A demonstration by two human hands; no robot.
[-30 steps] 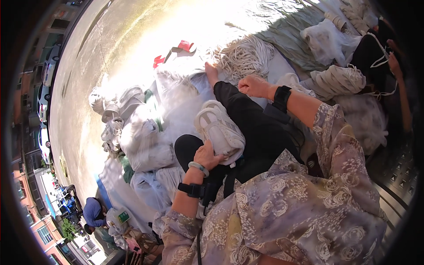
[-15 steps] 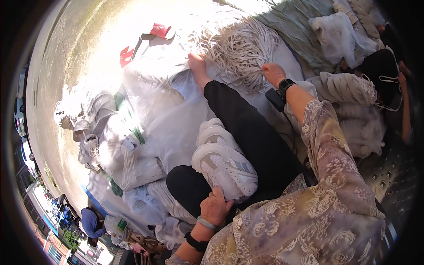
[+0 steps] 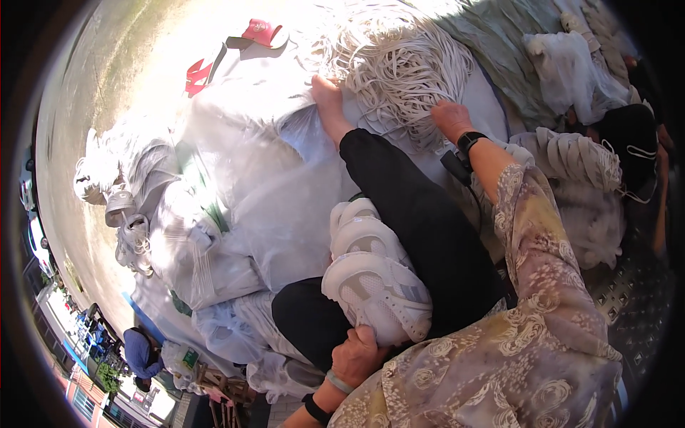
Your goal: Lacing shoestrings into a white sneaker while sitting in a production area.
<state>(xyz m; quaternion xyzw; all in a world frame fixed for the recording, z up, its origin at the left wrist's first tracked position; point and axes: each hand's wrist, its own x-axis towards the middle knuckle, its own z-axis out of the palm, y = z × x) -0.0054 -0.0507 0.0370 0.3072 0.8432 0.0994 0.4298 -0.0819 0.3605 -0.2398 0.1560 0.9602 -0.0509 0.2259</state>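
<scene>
A stack of white and grey shoe uppers (image 3: 378, 285) lies in my lap between my black-trousered legs, with open eyelets on the nearest one. My left hand (image 3: 354, 357) is closed on the near edge of that upper, its thumb pressed on the rim. Stretched far forward, my right hand (image 3: 449, 120) has its fingers curled in at the right edge of a big tangled heap of white shoelaces (image 3: 407, 68). It appears to grip some laces, though the fingertips are partly hidden among them.
Clear plastic bags of shoe uppers (image 3: 203, 250) lie to the left. A red and dark strap (image 3: 260, 32) rests beyond my bare foot (image 3: 328, 103). More stacked uppers (image 3: 564, 153) and a plastic bag (image 3: 564, 68) are at the right. A person in blue (image 3: 143, 353) bends over at lower left.
The view has shifted slightly. My right hand stays at the lace heap, its fingers now turned more into it. My left hand keeps its hold on the upper, and the stack sits a little more upright.
</scene>
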